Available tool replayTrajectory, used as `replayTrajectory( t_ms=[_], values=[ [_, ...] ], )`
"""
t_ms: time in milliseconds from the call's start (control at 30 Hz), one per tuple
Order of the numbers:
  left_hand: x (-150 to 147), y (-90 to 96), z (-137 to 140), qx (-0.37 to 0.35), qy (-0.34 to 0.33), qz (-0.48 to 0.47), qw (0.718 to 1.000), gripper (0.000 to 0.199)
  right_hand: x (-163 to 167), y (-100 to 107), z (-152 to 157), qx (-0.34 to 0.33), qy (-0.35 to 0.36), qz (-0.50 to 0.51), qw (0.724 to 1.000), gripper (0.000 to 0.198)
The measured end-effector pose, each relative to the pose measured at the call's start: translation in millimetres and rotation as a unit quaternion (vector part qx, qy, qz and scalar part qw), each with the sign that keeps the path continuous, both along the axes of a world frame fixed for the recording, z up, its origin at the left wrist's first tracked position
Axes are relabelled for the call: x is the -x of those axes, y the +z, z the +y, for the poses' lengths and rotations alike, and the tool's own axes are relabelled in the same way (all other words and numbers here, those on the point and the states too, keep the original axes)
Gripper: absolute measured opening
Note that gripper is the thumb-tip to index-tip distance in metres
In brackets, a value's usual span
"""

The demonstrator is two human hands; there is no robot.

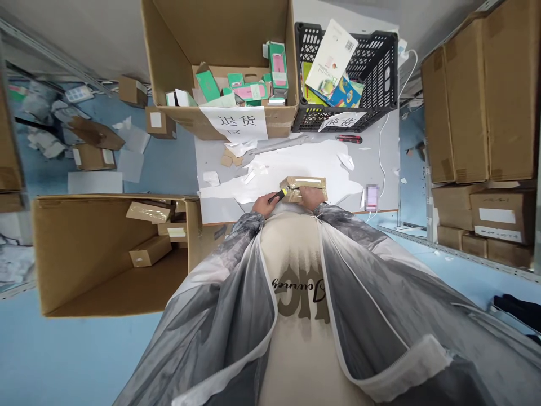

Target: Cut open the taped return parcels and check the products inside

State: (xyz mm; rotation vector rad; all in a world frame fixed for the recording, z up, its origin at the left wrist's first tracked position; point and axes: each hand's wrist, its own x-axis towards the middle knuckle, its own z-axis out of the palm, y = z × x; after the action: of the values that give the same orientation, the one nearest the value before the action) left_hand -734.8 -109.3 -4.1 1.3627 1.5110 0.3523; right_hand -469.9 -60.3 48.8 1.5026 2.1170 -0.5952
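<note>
My left hand [264, 205] is wrapped round a black and yellow utility knife [278, 196], whose front end meets the left side of a small taped cardboard box [304, 182]. That box lies on the table close to my body. My right hand [311, 197] grips the near side of the same box, its fingertips partly hidden against the cardboard. Brown tape shines on the box, and a pale strip runs along its top.
Behind my hands stand a large cardboard box [279, 121] holding green and pink cartons and a black crate [391, 79] with books. A red and black tool [349, 138], paper scraps [211, 179] and a phone [372, 198] lie on the table. An open carton [105, 304] stands left.
</note>
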Motion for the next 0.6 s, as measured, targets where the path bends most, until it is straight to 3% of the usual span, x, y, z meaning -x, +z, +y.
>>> replayTrajectory(
  t_ms=[200, 400, 600],
  values=[
    [11, -1.4, 2, -0.033, -0.037, 0.077, 0.996, 0.057, 8, 4, 24, 0.006, -0.028, -0.011, 1.0, 0.063],
    [29, -5.8, -17, -0.049, -0.082, 0.125, 0.988, 0.065, 6, 6, 33, 0.006, -0.018, -0.027, 0.999, 0.064],
    [26, -14.2, -24, -0.033, -0.015, 0.085, 0.996, 0.056, -2, 6, 30, -0.038, 0.052, -0.018, 0.998, 0.058]
  ],
)
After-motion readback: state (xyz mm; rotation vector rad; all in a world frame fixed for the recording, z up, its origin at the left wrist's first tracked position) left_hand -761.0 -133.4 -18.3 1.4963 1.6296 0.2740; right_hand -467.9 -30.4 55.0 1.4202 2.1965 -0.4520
